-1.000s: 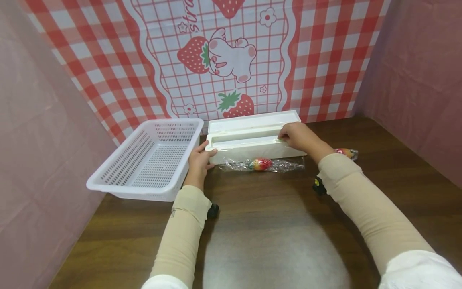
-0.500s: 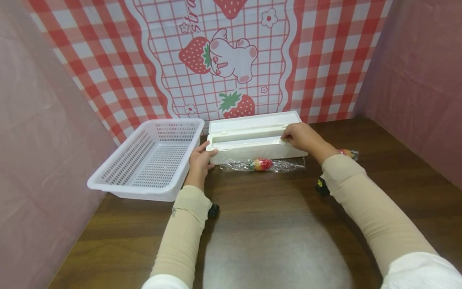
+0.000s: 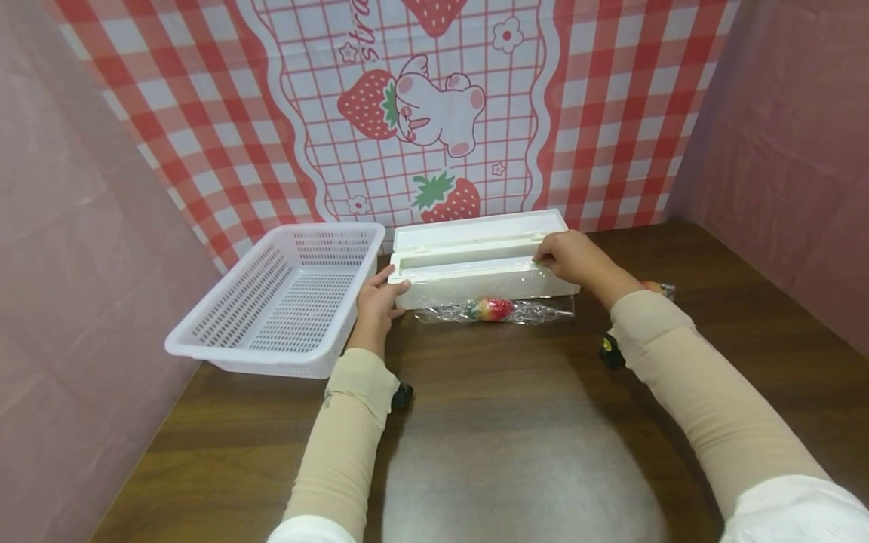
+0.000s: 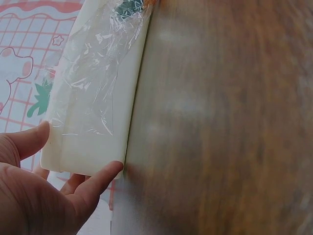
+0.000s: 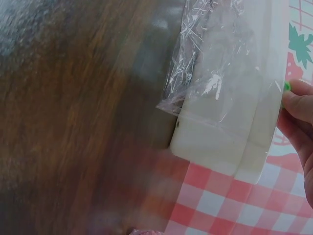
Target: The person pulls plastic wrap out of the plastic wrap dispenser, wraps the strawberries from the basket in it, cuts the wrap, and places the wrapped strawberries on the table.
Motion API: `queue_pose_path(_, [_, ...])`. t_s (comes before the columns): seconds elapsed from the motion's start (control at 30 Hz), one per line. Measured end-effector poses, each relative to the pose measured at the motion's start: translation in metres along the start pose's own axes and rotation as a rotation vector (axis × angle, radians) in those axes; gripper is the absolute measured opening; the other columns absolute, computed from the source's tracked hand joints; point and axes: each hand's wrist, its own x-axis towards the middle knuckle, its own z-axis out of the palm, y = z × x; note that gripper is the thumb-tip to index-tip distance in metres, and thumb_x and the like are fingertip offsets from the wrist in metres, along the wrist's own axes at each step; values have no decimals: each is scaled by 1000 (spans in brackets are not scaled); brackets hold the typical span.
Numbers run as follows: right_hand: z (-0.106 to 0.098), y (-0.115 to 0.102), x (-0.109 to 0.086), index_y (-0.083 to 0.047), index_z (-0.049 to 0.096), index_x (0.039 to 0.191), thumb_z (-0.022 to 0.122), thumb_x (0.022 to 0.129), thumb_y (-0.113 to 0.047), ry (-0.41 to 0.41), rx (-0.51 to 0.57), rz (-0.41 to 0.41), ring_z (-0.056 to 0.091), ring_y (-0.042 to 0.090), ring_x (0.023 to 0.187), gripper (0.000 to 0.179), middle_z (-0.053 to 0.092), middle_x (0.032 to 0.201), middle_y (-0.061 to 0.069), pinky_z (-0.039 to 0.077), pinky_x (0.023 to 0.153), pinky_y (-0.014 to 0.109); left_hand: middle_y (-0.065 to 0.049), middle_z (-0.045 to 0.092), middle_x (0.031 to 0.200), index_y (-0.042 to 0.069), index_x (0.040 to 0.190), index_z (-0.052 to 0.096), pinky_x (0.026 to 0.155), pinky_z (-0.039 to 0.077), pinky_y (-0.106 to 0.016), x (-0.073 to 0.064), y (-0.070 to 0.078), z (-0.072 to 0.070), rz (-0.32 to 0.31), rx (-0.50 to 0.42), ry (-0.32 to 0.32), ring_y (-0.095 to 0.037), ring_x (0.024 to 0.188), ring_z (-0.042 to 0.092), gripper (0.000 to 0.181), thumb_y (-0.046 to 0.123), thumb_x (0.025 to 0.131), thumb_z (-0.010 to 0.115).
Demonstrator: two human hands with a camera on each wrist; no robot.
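A long white cling film dispenser (image 3: 475, 286) stands at the back of the table with its lid (image 3: 482, 229) raised. Clear film (image 5: 215, 83) hangs over its front wall. My left hand (image 3: 373, 309) grips the left end, thumb at the top edge and a finger at the lower corner in the left wrist view. At the front edge near the right end, my right hand (image 3: 577, 260) pinches a small green slider (image 5: 287, 86), mostly hidden by the fingers. A red, yellow and green strawberry-like piece (image 3: 494, 308) lies under clear film along the dispenser's foot.
A white perforated basket (image 3: 319, 354) stands left of the dispenser, close to my left hand. Another colourful wrapped piece (image 3: 658, 288) is partly hidden behind my right forearm. A checkered strawberry cloth (image 3: 434, 121) hangs right behind the dispenser.
My right hand has shifted slightly to the right along the dispenser's front edge. My left hand keeps its grip at the left end.
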Motion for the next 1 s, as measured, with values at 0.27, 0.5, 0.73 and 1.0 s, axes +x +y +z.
queue_pose_path(0.27, [-3,5,-6,0,76,87,70,81,6,7,-11,5,67,34,88,10,72,90,16,52,83,49,-6,53,142,17,138,57,92,49,-52,0,0,0,-6,3,3,-27,122,54,57,2,85,72])
queue_pose_path(0.5, [-7,11,-12,1,75,88,69,81,7,-7,-19,54,66,35,89,11,71,91,17,52,85,50,-6,54,141,17,137,58,91,50,-52,1,-1,0,-1,1,6,-27,121,55,57,2,84,72])
queue_pose_path(0.73, [-11,16,-20,2,75,89,70,81,7,20,-16,84,66,33,86,11,71,90,17,52,84,50,-5,57,138,19,133,62,84,53,-48,3,-3,1,10,16,31,-26,117,58,54,4,83,74])
queue_pose_path(1.0, [-14,19,-24,3,74,89,69,80,9,14,-33,57,66,34,85,12,71,90,16,53,82,50,-5,53,142,18,137,58,90,50,-50,1,-1,1,-4,-7,4,-26,121,55,57,2,85,72])
